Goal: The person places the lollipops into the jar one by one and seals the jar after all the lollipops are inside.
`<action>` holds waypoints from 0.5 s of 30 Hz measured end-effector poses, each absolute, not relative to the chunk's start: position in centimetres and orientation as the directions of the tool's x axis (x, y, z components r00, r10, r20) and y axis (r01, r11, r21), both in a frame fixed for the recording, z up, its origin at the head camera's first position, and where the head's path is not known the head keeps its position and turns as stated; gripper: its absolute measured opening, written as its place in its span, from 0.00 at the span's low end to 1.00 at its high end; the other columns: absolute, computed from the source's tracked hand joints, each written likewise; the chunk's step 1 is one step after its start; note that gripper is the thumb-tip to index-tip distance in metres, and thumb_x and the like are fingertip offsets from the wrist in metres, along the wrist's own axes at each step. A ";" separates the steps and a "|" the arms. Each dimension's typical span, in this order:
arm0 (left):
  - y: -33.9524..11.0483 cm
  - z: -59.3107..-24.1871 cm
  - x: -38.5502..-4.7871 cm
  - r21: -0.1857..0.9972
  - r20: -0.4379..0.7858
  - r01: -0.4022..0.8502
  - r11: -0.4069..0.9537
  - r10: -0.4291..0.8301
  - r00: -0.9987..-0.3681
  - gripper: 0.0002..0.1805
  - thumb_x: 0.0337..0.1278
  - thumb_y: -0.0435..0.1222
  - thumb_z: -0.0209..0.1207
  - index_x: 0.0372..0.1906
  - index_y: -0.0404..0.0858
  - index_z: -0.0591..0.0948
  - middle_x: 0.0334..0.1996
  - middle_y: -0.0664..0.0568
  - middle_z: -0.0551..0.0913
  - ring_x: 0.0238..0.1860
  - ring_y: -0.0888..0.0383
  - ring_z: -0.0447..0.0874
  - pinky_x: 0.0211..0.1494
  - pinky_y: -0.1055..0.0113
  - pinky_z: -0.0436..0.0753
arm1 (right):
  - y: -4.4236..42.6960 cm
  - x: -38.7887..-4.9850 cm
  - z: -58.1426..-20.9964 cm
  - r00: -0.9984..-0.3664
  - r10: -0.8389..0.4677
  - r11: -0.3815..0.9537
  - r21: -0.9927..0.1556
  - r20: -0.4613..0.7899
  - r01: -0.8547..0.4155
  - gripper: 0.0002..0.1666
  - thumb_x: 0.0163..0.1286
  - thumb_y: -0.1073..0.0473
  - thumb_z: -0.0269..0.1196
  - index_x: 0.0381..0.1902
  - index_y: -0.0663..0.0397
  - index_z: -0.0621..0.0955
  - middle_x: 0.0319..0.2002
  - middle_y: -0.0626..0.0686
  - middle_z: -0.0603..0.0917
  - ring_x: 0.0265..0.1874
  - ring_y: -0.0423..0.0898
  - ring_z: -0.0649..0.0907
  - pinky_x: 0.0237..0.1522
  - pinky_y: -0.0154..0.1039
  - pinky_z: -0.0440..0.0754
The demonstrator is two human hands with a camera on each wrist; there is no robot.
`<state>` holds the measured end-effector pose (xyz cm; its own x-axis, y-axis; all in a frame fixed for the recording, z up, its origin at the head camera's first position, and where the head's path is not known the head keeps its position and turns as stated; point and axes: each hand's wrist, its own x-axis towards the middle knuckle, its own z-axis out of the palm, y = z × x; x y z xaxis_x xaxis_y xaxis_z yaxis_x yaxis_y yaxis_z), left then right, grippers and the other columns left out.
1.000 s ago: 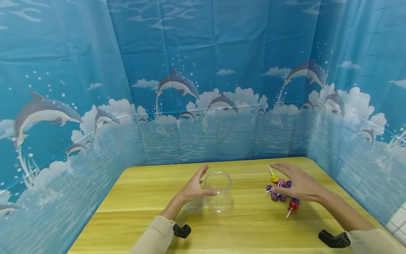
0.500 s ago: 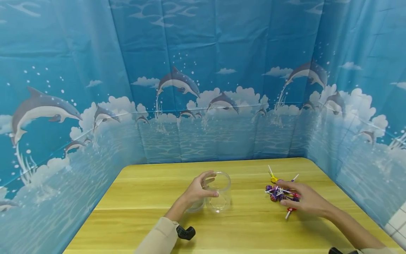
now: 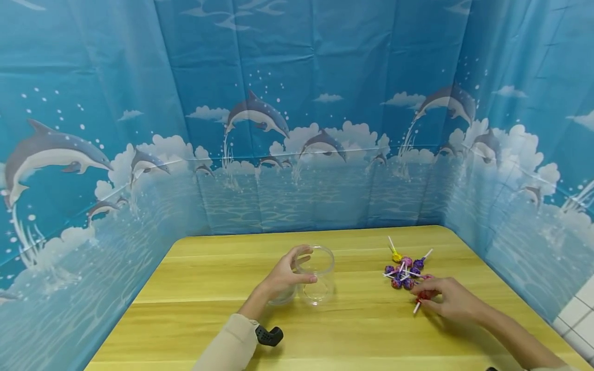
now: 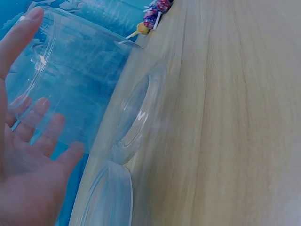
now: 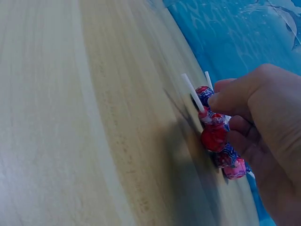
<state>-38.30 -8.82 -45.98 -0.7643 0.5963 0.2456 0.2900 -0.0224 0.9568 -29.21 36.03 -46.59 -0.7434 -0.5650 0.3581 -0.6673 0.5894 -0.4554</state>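
A clear plastic jar (image 3: 321, 282) stands upright on the wooden table, open at the top. My left hand (image 3: 278, 278) holds it from the left, thumb at the near side of the rim (image 4: 35, 77) and fingers behind the wall. A clear round lid (image 4: 115, 197) lies beside the jar's base, partly hidden by that hand. On the right, my right hand (image 3: 457, 300) has thumb and fingers around a red-wrapped lollipop (image 5: 214, 136) at the near edge of a pile; its white stick (image 5: 192, 92) points toward me. Several purple, pink and yellow lollipops (image 3: 405, 273) lie just beyond.
The yellow wood-grain table (image 3: 209, 319) carries all of these. A blue dolphin-print curtain (image 3: 297, 196) encloses its back and sides. Black wrist mounts (image 3: 269, 336) sit at the sleeves. White floor tiles (image 3: 575, 319) show at the lower right.
My left hand has moved right onto the jar and taken hold of it. My right hand has come down and nearer to me, from above the pile to the red lollipop, its fingers closing in.
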 end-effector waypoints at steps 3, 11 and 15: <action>-8.8 -46.1 -38.2 0.958 0.239 0.285 -0.017 0.593 -0.769 0.45 0.61 0.36 0.73 0.79 0.47 0.63 0.78 0.40 0.60 0.77 0.41 0.59 0.64 0.52 0.78 | 36.0 -29.3 -47.0 -0.699 -0.616 0.573 -0.403 0.362 -0.714 0.11 0.65 0.68 0.72 0.45 0.58 0.88 0.40 0.45 0.87 0.38 0.35 0.83 0.37 0.38 0.85; -8.7 -46.1 -38.1 0.962 0.225 0.272 -0.012 0.596 -0.770 0.45 0.62 0.39 0.73 0.80 0.49 0.62 0.77 0.47 0.62 0.77 0.45 0.60 0.63 0.53 0.78 | 35.6 -30.4 -47.4 -0.527 -0.714 0.488 -0.213 0.460 -0.846 0.16 0.59 0.71 0.75 0.37 0.42 0.89 0.37 0.40 0.87 0.37 0.40 0.85 0.40 0.38 0.83; -8.8 -46.1 -38.2 0.963 0.227 0.270 -0.017 0.595 -0.771 0.46 0.62 0.38 0.73 0.81 0.46 0.61 0.77 0.46 0.62 0.77 0.45 0.59 0.65 0.51 0.77 | 35.1 -31.2 -47.5 -0.450 -0.723 0.461 -0.119 0.525 -0.879 0.18 0.54 0.72 0.77 0.35 0.43 0.89 0.35 0.40 0.86 0.34 0.39 0.84 0.42 0.36 0.80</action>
<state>-38.19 -8.76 -46.06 -0.7710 0.5950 0.2269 0.2699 -0.0175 0.9627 -31.15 35.10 -47.52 -0.4497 -0.7226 0.5249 -0.8794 0.4609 -0.1190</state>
